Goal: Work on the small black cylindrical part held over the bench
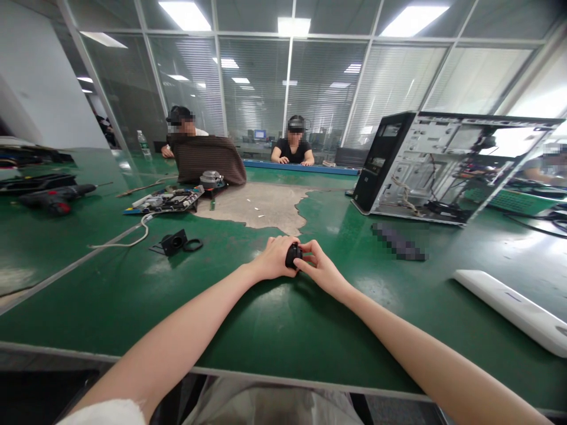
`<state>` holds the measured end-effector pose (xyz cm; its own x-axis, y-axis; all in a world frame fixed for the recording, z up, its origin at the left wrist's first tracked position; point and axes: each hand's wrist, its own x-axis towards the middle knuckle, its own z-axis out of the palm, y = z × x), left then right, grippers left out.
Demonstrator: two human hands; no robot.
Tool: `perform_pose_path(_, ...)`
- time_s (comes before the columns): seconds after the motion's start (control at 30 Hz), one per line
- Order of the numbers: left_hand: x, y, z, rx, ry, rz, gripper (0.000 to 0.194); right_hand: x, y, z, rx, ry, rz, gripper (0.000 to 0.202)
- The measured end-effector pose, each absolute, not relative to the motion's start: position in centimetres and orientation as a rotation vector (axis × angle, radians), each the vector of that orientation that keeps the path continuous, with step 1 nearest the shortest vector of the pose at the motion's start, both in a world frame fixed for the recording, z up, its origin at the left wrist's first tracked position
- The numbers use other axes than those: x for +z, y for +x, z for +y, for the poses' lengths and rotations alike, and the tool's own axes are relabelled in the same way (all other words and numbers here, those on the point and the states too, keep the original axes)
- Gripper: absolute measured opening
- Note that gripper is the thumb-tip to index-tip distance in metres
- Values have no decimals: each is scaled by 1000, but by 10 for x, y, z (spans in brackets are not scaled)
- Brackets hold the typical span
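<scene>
A small round black part point(293, 255) is held between my two hands just above the green table point(266, 319), near the middle. My left hand point(275, 258) is wrapped round its left side. From the right, the thumb and fingers of my right hand point(315, 264) pinch its edge. Its underside is hidden by my fingers. To the left lie a black bracket-like part with a round opening point(173, 242) and, beside it, a flat black ring point(193, 244).
An open computer case point(385, 165) stands at the right, behind a blurred dark object point(398, 241) and a white device point(509, 304). At the left are a circuit board point(166, 200), a drill point(57, 198) and a cable. Two people sit across the table, another at far right.
</scene>
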<state>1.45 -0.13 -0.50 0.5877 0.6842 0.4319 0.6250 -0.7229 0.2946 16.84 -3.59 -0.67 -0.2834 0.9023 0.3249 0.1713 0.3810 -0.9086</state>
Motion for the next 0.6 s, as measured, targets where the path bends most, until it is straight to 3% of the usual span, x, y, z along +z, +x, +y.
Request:
perform_pose_path(0.1,-5,15,-2,815,2692,1134,58,-9,166,-35,966,-981,-1697,17)
perform_pose_path(0.6,-8,15,1,827,2700,1130,61,-6,172,-38,747,-1064,-1965,20)
